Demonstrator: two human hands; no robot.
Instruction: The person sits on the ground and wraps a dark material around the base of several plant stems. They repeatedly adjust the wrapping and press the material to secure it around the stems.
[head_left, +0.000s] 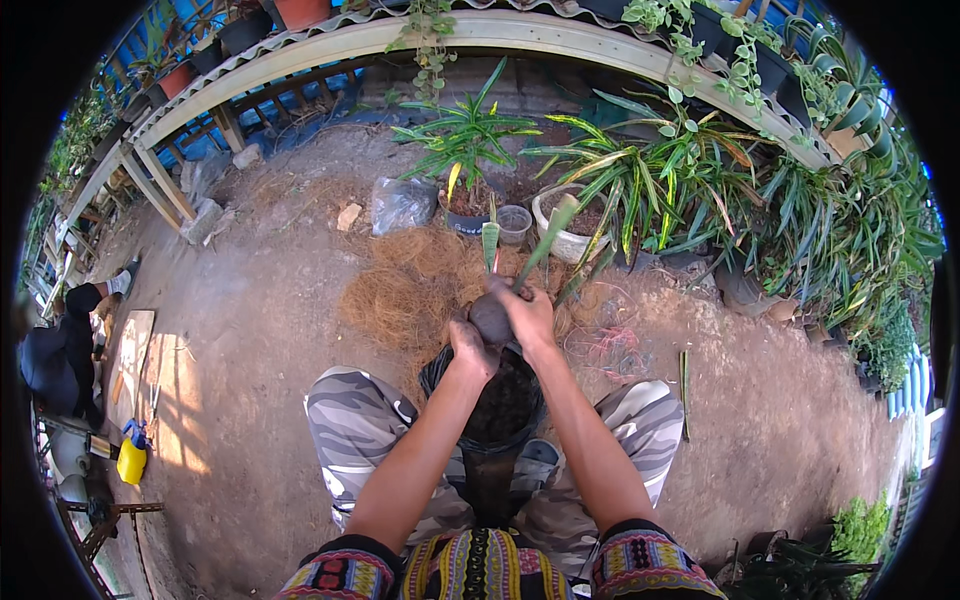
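A rounded ball of dark, wet-looking soil (491, 319) sits between my hands in front of my knees. My left hand (472, 346) cups it from the left and below. Against its upper right side presses my right hand (531, 309), fingers curled over it. Long stiff green leaves (553, 238) rise from around the ball and my right hand; their base is hidden. Both hands are smeared with soil. Directly under them, between my legs, stands a container lined with black plastic (439, 367), holding dark soil (499, 409).
Brown coconut-like fibre (382, 304) lies beyond my hands, with tangled pink string (619, 346) to its right. Behind are a clear plastic bag (405, 205), a plastic cup (514, 223) and potted plants (469, 146). At left are a yellow spray bottle (132, 457) and another person (64, 364).
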